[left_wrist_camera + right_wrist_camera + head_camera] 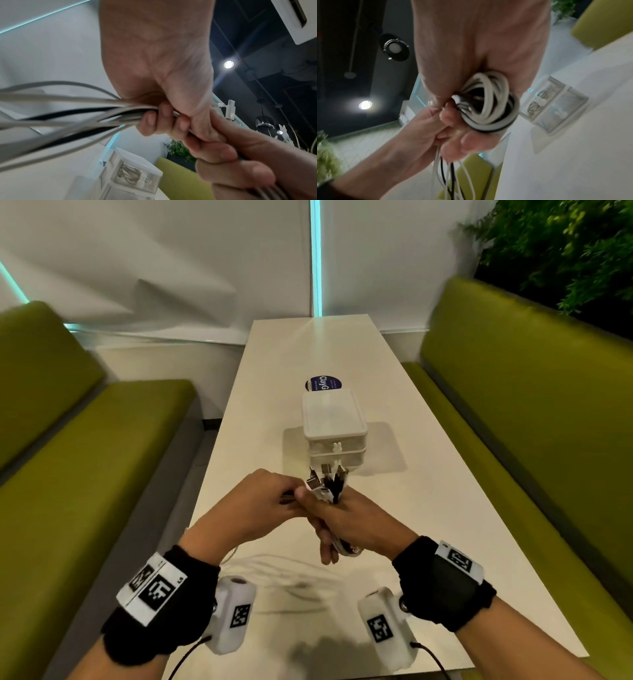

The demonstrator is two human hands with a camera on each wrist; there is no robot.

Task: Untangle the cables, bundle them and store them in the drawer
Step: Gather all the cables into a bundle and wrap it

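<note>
Above the white table [394, 508], both hands hold one bunch of white and black cables [329, 484], its plug ends sticking up. My right hand [330, 539] grips a coiled part of the cables [491, 104]. My left hand [291, 498] closes its fingers [159, 119] round the straight strands [77, 112] right beside it, and the two hands touch. Slack cable [287, 573] trails down onto the table below the hands. Just beyond the hands stands the small white two-drawer box [334, 429], both drawers pushed in; coiled cables show through a translucent front [132, 177].
A round dark blue sticker [322, 383] lies on the table behind the box. Green benches [85, 440] [531, 405] flank the long table on both sides. A white wall closes the far end, with plants [565, 244] at the upper right.
</note>
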